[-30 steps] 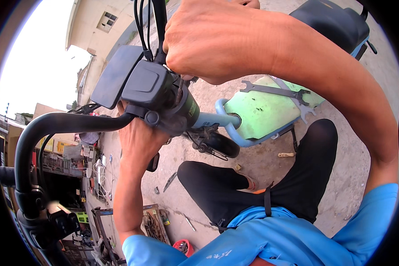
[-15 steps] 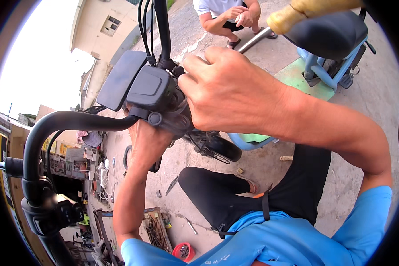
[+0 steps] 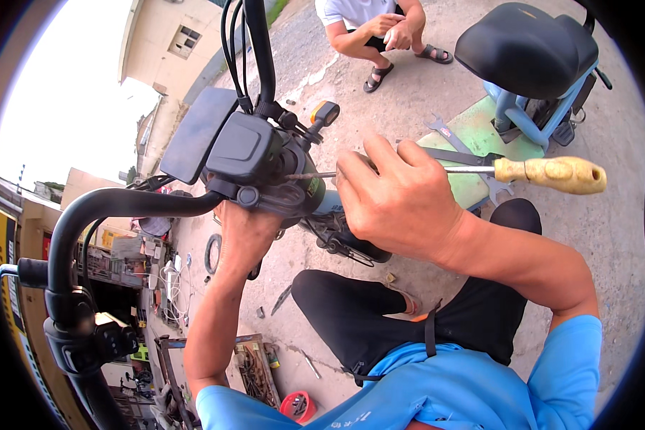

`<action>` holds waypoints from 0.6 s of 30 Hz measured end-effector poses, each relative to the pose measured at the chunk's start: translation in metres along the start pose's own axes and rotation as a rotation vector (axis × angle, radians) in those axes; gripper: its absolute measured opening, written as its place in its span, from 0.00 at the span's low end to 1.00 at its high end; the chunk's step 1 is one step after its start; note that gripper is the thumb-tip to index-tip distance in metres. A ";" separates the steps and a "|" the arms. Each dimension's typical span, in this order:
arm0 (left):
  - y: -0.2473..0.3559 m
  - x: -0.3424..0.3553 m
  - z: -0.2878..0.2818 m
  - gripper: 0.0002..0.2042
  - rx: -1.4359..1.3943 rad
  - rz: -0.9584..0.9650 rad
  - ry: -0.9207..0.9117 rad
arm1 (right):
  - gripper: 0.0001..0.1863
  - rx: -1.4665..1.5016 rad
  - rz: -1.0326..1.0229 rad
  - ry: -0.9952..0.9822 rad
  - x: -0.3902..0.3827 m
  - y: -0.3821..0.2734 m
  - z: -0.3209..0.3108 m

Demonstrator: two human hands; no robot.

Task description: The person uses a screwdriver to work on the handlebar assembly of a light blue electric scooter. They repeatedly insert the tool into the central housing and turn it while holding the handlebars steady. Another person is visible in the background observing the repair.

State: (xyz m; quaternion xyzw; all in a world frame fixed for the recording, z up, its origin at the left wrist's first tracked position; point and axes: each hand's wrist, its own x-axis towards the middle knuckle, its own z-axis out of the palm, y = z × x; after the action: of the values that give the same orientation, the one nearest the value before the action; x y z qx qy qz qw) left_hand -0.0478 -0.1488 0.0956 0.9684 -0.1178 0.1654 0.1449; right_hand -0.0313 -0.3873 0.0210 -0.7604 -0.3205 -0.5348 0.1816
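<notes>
My right hand point(image 3: 398, 197) is closed around the metal shaft of a screwdriver point(image 3: 548, 174). Its worn yellowish handle sticks out to the right, and the shaft's other end points left at the side of the black display housing point(image 3: 242, 147) on the handlebar point(image 3: 136, 203); I cannot tell whether the tip touches. Below that housing, my left hand point(image 3: 245, 233) reaches up against its underside, with the fingers hidden behind the clamp. An orange and black turn signal point(image 3: 325, 115) stands out beyond the housing.
Two wrenches, one of them an open-ended wrench point(image 3: 448, 132), lie on the bike's green footboard, near its black seat point(image 3: 527, 50). A person point(image 3: 376, 32) crouches at the far side. Low on the left are a tool tray point(image 3: 254, 376) and a red bowl point(image 3: 297, 406).
The screwdriver has swung down from the upper right to nearly level, and my right hand has moved right, away from the housing. The turn signal and wrenches have come into sight.
</notes>
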 end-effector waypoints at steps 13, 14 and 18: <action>-0.003 -0.005 0.008 0.20 -0.119 0.008 0.093 | 0.12 0.007 0.306 -0.109 -0.033 -0.035 0.002; -0.003 -0.006 0.008 0.20 -0.119 0.020 0.107 | 0.13 0.025 0.333 -0.107 -0.035 -0.037 0.003; -0.010 -0.006 0.007 0.21 -0.119 0.017 0.125 | 0.13 0.064 0.397 -0.083 -0.039 -0.045 0.011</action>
State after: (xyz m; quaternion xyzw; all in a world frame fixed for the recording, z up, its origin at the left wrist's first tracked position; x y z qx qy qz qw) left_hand -0.0482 -0.1413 0.0846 0.9448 -0.1263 0.2195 0.2077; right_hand -0.0630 -0.3590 -0.0225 -0.8240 -0.1885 -0.4462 0.2941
